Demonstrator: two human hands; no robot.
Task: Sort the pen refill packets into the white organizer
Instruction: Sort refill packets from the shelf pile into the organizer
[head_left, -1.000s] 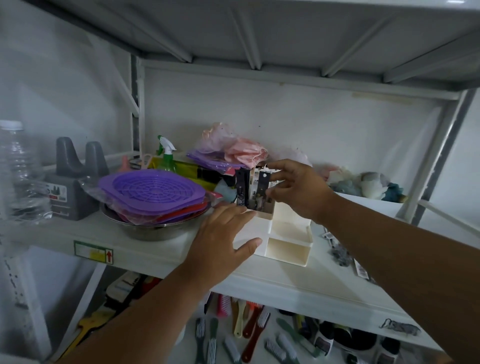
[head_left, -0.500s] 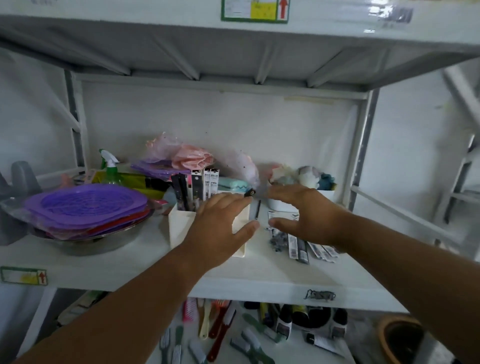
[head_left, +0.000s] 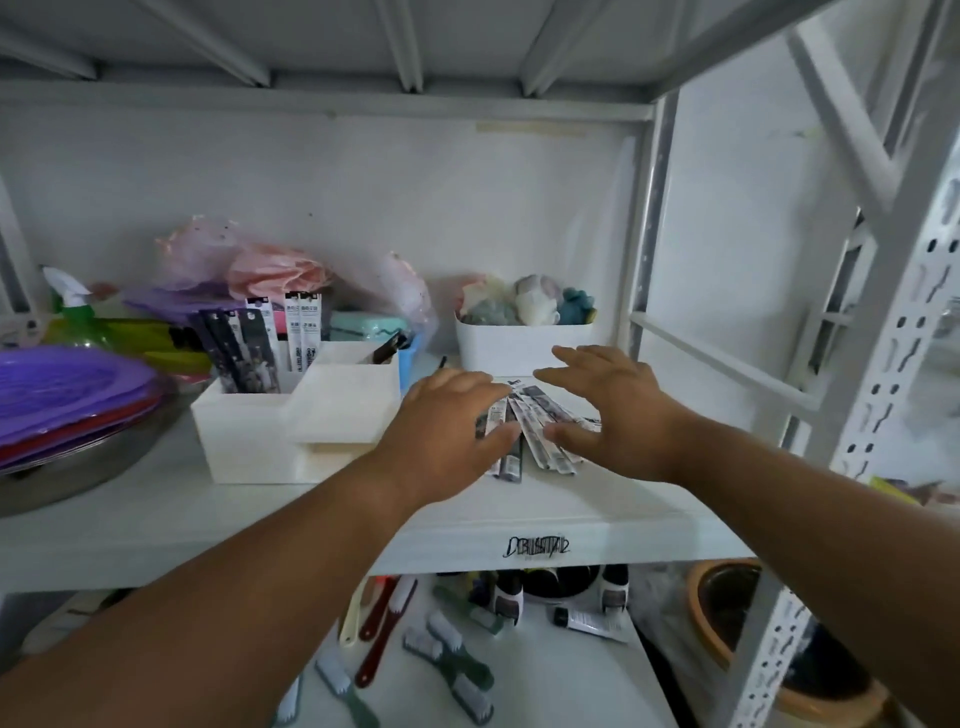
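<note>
Pen refill packets (head_left: 535, 434), the long flat printed kind, are lying in a loose fan on the white metal shelf (head_left: 597, 512), right between the person's two hands. Left hand (head_left: 449, 423) is lying over the left side of the pile with its fingers (head_left: 467, 382) stretched out and the thumb resting across a couple of packets, not really gripping anything as far as I can see. Right hand (head_left: 618, 410) is spread wide just over the right side of the pile, fingers straight, thumb down near the packets; can't tell if it's actually touching them.

Just left of the pile sits the white plastic stepped organizer (head_left: 291, 434). Its tall back compartment already has a bunch of upright refill packets (head_left: 260, 343) standing in it, some dark, some white.

Behind the hands there's a white rectangular bin (head_left: 519, 345) with soft rounded things in it. Far left: a stack of purple plastic strainers (head_left: 67, 387) in a steel bowl (head_left: 78, 470). Brushes (head_left: 447, 660) are scattered on the shelf below.
</note>
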